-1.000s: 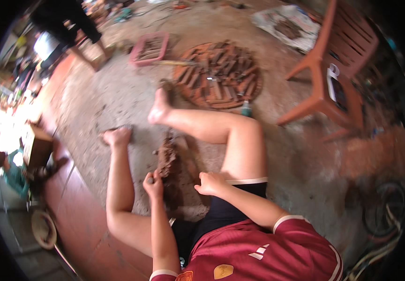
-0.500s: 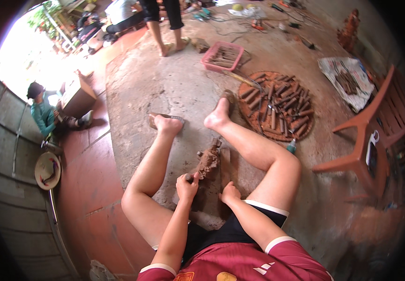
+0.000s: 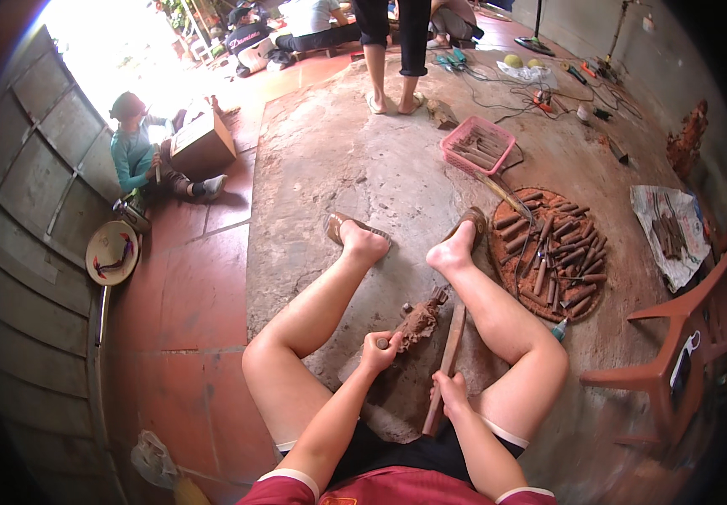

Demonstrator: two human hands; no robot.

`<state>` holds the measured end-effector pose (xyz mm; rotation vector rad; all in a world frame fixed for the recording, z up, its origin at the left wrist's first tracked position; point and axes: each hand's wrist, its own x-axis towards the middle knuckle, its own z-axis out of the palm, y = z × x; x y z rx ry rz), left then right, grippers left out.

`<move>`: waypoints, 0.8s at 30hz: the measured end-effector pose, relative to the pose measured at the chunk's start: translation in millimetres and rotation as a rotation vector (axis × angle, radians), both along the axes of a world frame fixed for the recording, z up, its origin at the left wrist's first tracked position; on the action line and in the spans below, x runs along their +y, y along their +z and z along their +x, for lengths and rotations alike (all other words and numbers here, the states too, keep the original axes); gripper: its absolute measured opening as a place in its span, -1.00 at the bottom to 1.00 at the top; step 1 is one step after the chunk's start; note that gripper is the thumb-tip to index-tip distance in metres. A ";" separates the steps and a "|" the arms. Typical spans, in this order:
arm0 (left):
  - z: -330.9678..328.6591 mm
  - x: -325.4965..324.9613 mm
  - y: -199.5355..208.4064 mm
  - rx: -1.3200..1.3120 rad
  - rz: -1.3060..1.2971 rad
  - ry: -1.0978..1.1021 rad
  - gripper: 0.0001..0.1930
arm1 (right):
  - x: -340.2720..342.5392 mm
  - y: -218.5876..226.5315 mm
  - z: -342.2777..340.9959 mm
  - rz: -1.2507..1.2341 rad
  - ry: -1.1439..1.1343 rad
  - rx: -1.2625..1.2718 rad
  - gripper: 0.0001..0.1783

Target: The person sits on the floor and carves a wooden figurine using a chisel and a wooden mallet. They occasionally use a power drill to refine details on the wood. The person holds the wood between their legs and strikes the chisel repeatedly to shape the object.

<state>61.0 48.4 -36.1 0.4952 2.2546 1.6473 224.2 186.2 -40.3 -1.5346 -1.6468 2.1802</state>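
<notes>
Between my bent legs, a rough, carved-looking brown piece of wood (image 3: 419,325) rests on the stained concrete. My left hand (image 3: 377,352) is closed at its near end, around a dark wooden tool handle (image 3: 382,343) whose round end shows above the fist. The handle's working end is hidden. Just to the right, my right hand (image 3: 451,392) is wrapped round a long, flat-sided wooden bar (image 3: 448,358). The bar slants from near my shorts up toward my right foot, beside the carved piece and apart from my left hand.
Right of my foot, a round tray (image 3: 511,271) holds many wooden-handled tools. Beyond it stands a pink basket (image 3: 445,150) of brown sticks. A brown plastic chair (image 3: 645,380) is at right, near a white sack (image 3: 693,261). Other people (image 3: 134,156) sit and stand farther off.
My view has swung, shifting the scene rightward and down. My right hand now grips the bar, which has tilted away from its earlier straight line. The left hand still holds the handle.
</notes>
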 end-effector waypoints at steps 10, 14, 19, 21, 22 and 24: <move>4.2 4.8 6.2 -0.038 -0.013 0.021 -0.63 | -18.3 108.7 16.6 0.666 0.452 0.473 -0.24; 2.0 -1.5 -23.6 0.036 0.062 0.091 -0.77 | -19.8 145.2 3.8 0.824 0.613 0.482 -0.12; 1.0 0.1 -9.8 -0.079 0.057 -0.008 -0.83 | -13.3 147.1 6.7 0.936 0.777 0.425 -0.08; 1.4 0.0 -23.6 0.011 0.029 0.052 -0.79 | -14.3 146.9 8.5 0.978 0.816 0.383 -0.09; 1.8 1.2 -28.1 0.055 0.015 0.079 -0.77 | -13.3 144.8 9.6 0.985 0.853 0.334 -0.10; -3.1 -0.2 -33.3 0.000 -0.042 -0.014 -0.70 | -12.0 140.2 12.4 0.992 0.901 0.266 -0.12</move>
